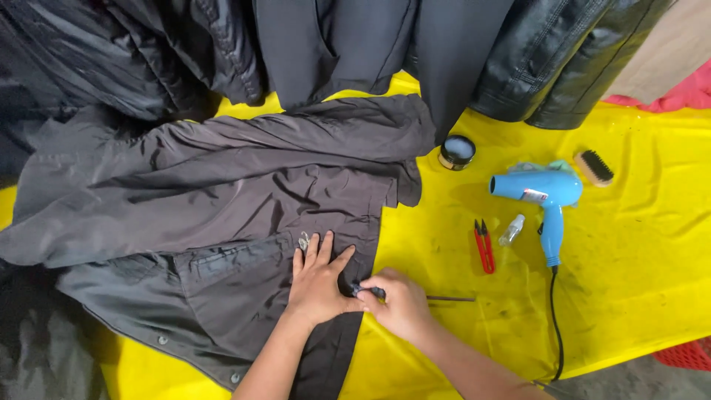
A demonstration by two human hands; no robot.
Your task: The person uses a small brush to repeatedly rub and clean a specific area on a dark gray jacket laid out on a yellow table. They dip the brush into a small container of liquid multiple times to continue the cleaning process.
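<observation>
A dark grey jacket (222,192) lies spread open on a yellow sheet (629,244). My left hand (320,281) rests flat on the jacket's front panel near its edge, fingers apart, just below a small metal snap (304,241). My right hand (400,304) is closed around a thin dark tool (452,298) whose shaft sticks out to the right. The tool's tip meets the jacket edge right beside my left thumb.
On the yellow sheet to the right lie red thread snips (484,247), a small clear bottle (511,230), a blue hair dryer (544,200) with a black cord, a round tin (456,152) and a brush (594,167). Dark jackets (518,59) hang along the back.
</observation>
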